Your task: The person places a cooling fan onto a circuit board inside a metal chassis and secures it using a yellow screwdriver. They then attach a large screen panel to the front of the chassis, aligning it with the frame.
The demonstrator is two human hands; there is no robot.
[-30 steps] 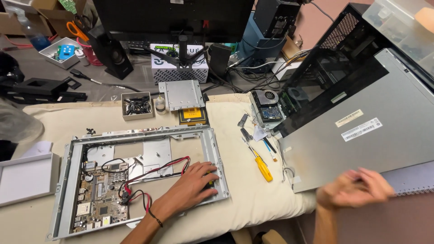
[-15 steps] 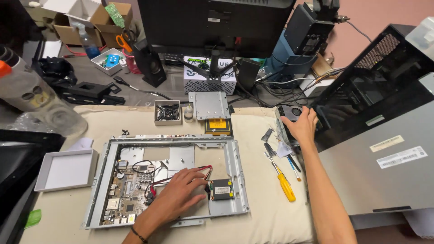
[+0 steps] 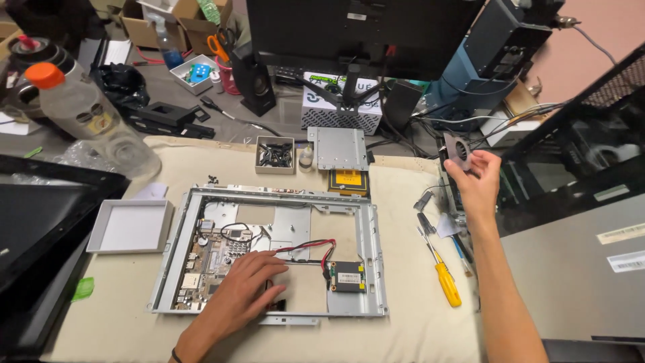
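An opened grey metal chassis (image 3: 371, 249) lies on the beige mat, with a circuit board (image 3: 211, 259) at its left, red and black wires (image 3: 306, 247) across the middle and a small dark module (image 3: 348, 276) at lower right. My left hand (image 3: 243, 292) rests flat on the chassis floor, fingers spread beside the wires. My right hand (image 3: 476, 180) is raised at the mat's right edge and holds a small grey cooling fan (image 3: 457, 150) tilted up between its fingers.
A yellow-handled screwdriver (image 3: 443, 279) and other small tools lie right of the chassis. A tray of black screws (image 3: 275, 155), a metal bracket plate (image 3: 341, 148), a grey lid (image 3: 130, 227), a plastic bottle (image 3: 80, 111), a monitor stand and a large grey panel (image 3: 578, 269) surround the mat.
My right hand reached to the fan at the mat's right edge and has lifted it. The left hand stayed on the chassis, shifting slightly. The view tilted up and left.
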